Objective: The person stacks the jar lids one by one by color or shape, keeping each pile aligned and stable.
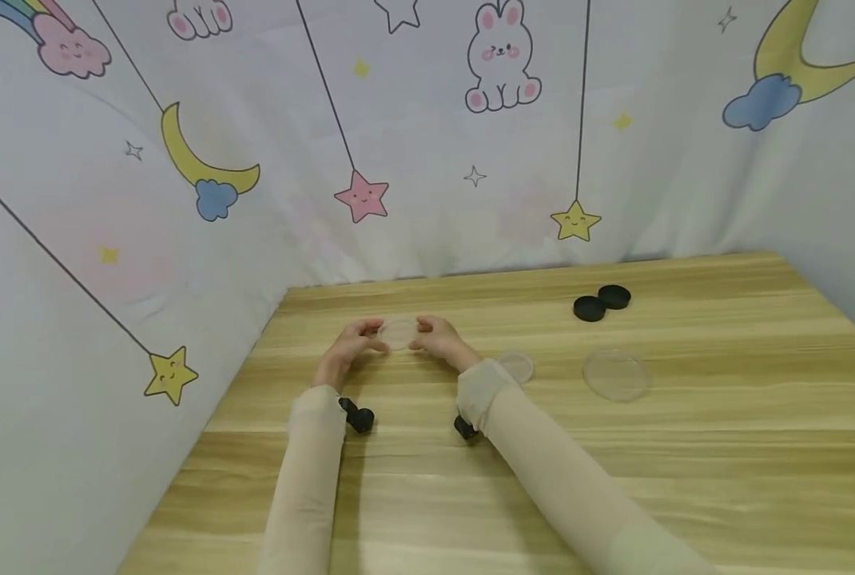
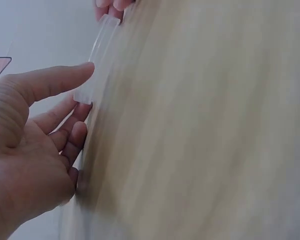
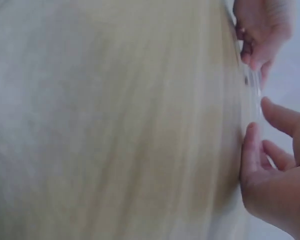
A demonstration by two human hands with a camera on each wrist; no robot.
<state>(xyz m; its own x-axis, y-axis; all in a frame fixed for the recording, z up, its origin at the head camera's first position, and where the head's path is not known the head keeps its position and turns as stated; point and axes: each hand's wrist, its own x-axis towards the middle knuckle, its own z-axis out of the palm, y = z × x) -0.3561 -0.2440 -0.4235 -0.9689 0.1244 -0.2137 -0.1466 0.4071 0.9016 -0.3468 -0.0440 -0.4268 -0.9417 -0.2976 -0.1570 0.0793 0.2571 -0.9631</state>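
A clear round petri dish [image 1: 398, 335] lies flat between the two hands on the far left part of the wooden table. My left hand [image 1: 356, 342] holds its left edge, thumb towards me and fingers round the far side. From the right, my right hand [image 1: 442, 339] holds the opposite edge with thumb and fingers. Seen from the side in the left wrist view, the petri dish [image 2: 101, 59] shows a low clear wall, the left thumb close at its rim. In the right wrist view the right hand [image 3: 277, 165] partly hides the dish.
A smaller clear dish [image 1: 517, 367] lies beside the right sleeve, and a larger clear dish [image 1: 616, 374] farther right. Two black round pieces, one nearer [image 1: 589, 308] and one farther [image 1: 614, 297], sit at the back right. A patterned curtain [image 1: 427, 231] stands behind the table [image 1: 722, 415].
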